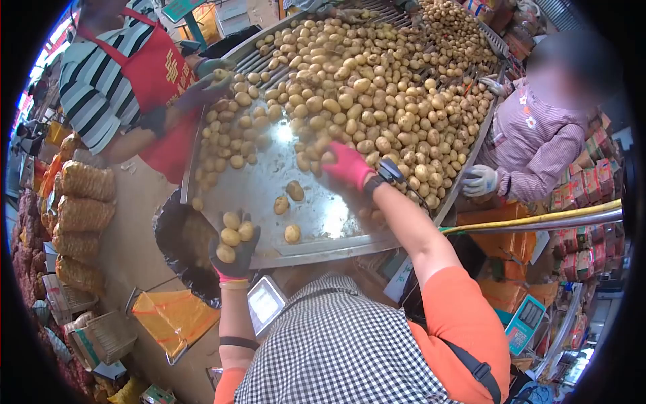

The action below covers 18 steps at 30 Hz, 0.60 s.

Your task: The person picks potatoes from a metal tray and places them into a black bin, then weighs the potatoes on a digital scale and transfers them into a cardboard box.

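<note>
Market stall: a sloping steel worktop [269, 175], glossy with glare, carries a heap of small potatoes [377, 87] in the upper centre. Lower left, the left hand [232, 252] cups four smooth, rounded, pale-yellow ones in its fingers. At centre the pink-gloved right hand [346, 165] lies on the heap's edge, and its grip is impossible to tell. Better to draw few at once: they likely roll on slick metal.

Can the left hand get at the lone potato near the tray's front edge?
Probably yes: the lone potato lies on bare tray close to the left hand, nothing between. But that hand already cups several potatoes, so gripping another looks hard.
</note>
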Available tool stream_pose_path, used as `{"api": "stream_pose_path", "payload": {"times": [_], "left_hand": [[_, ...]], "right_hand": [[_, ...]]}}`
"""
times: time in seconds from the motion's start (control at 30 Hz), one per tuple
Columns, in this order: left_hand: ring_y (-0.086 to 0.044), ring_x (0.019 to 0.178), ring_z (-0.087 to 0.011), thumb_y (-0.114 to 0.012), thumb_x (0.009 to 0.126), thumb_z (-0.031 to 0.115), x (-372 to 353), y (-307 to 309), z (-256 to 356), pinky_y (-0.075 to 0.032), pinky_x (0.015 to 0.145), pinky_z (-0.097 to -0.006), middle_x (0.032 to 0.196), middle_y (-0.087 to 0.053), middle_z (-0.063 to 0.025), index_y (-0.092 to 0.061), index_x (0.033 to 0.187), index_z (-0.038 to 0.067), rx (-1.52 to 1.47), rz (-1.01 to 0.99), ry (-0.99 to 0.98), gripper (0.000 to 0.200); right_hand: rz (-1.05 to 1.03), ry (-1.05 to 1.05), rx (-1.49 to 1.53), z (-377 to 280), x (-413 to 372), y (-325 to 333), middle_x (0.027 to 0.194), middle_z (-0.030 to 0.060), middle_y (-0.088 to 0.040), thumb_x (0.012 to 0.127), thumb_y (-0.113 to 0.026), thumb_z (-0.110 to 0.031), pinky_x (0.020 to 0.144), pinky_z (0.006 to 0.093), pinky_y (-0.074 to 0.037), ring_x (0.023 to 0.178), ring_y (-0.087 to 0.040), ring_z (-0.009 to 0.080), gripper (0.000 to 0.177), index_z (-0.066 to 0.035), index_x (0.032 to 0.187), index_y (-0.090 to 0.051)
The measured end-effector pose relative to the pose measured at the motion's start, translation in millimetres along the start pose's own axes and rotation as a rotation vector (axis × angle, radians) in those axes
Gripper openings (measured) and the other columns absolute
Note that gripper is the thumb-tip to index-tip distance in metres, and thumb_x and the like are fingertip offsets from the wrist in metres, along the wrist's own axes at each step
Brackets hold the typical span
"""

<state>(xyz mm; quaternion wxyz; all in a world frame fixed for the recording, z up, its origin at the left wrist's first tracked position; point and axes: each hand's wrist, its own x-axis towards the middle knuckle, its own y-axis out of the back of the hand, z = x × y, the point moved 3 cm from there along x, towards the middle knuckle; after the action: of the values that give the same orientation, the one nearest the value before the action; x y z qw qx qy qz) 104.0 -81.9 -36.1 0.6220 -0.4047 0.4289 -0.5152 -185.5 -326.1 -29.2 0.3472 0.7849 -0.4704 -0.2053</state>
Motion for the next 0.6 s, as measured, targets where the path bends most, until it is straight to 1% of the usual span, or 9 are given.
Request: {"api": "stream_pose_path", "payload": {"times": [0.03,0.07,0.17,0.2,0.33,0.37,0.4,0.53,0.6], "left_hand": [[-0.028,0.145,-0.0374,-0.044,0.093,0.043,5,8,5,-0.018,0.117,-0.0614,0.156,-0.032,-0.0167,-0.032,0.153,0.016,-0.041,0.012,-0.012,0.067],[-0.028,0.145,-0.0380,-0.043,0.094,0.043,10,14,7,-0.017,0.118,-0.0617,0.156,-0.032,-0.0172,-0.030,0.154,0.015,-0.081,0.024,-0.024,0.068],[-0.028,0.144,-0.0391,-0.043,0.093,0.044,15,9,4,-0.016,0.118,-0.0633,0.156,-0.031,-0.0180,-0.029,0.154,0.013,-0.093,0.039,-0.039,0.070],[-0.028,0.144,-0.0394,-0.043,0.093,0.045,16,8,2,-0.016,0.118,-0.0640,0.156,-0.031,-0.0182,-0.029,0.154,0.013,-0.088,0.065,-0.040,0.070],[-0.030,0.143,-0.0377,-0.055,0.088,0.039,16,28,-3,-0.018,0.118,-0.0615,0.155,-0.034,-0.0185,-0.036,0.150,0.010,-0.067,0.076,-0.022,0.071],[-0.030,0.143,-0.0377,-0.055,0.088,0.039,16,48,-1,-0.018,0.118,-0.0622,0.154,-0.035,-0.0178,-0.037,0.150,0.010,0.095,0.114,-0.037,0.070],[-0.030,0.143,-0.0377,-0.055,0.088,0.039,18,43,1,-0.018,0.118,-0.0622,0.154,-0.035,-0.0178,-0.037,0.150,0.010,0.101,0.098,-0.040,0.070],[-0.030,0.143,-0.0368,-0.057,0.088,0.039,22,39,1,-0.016,0.118,-0.0632,0.155,-0.036,-0.0161,-0.037,0.151,0.015,0.027,0.188,-0.016,0.070],[-0.039,0.135,-0.0379,-0.051,0.091,0.038,21,28,0,-0.027,0.112,-0.0624,0.146,-0.043,-0.0157,-0.040,0.147,0.014,-0.051,0.104,-0.035,0.063]], "right_hand": [[-0.034,-0.285,0.496,-4,-3,2,0.102,0.0119,-0.067,0.086,-0.066,-0.038,0.075,0.0422,-0.058,0.088,-0.068,0.0307,0.039,-0.007,0.109,-0.061],[-0.031,-0.282,0.490,0,9,3,0.102,0.0119,-0.067,0.086,-0.066,-0.038,0.075,0.0422,-0.058,0.088,-0.068,0.0307,0.039,-0.007,0.109,-0.061],[0.190,-0.611,1.441,29,55,2,0.095,0.0092,-0.067,0.088,-0.065,-0.037,0.069,0.0363,-0.058,0.076,-0.068,0.0240,0.036,-0.007,0.108,-0.061],[0.194,-0.606,1.443,28,72,4,0.095,0.0092,-0.067,0.088,-0.065,-0.037,0.069,0.0363,-0.058,0.076,-0.068,0.0240,0.036,-0.007,0.108,-0.061],[0.482,0.044,-0.212,6,152,15,0.114,0.0176,-0.065,0.086,-0.063,-0.030,0.085,0.0419,-0.054,0.101,-0.066,0.0325,0.035,-0.009,0.114,-0.061],[0.127,-0.209,-0.423,6,172,7,0.126,0.0195,-0.060,0.083,-0.065,-0.025,0.095,0.0434,-0.051,0.115,-0.060,0.0354,0.045,-0.011,0.125,-0.058],[0.011,-0.252,-0.601,0,171,1,0.129,0.0194,-0.059,0.080,-0.069,-0.029,0.097,0.0415,-0.050,0.117,-0.060,0.0347,0.055,-0.011,0.130,-0.055],[-0.084,-0.272,-0.842,3,183,-4,0.130,0.0191,-0.058,0.079,-0.071,-0.031,0.098,0.0451,-0.049,0.118,-0.059,0.0341,0.055,-0.008,0.127,-0.056],[-0.079,-0.335,-0.375,-14,161,14,0.108,0.0123,-0.070,0.087,-0.067,-0.032,0.082,0.0410,-0.055,0.099,-0.068,0.0275,0.041,-0.007,0.119,-0.064]]}}
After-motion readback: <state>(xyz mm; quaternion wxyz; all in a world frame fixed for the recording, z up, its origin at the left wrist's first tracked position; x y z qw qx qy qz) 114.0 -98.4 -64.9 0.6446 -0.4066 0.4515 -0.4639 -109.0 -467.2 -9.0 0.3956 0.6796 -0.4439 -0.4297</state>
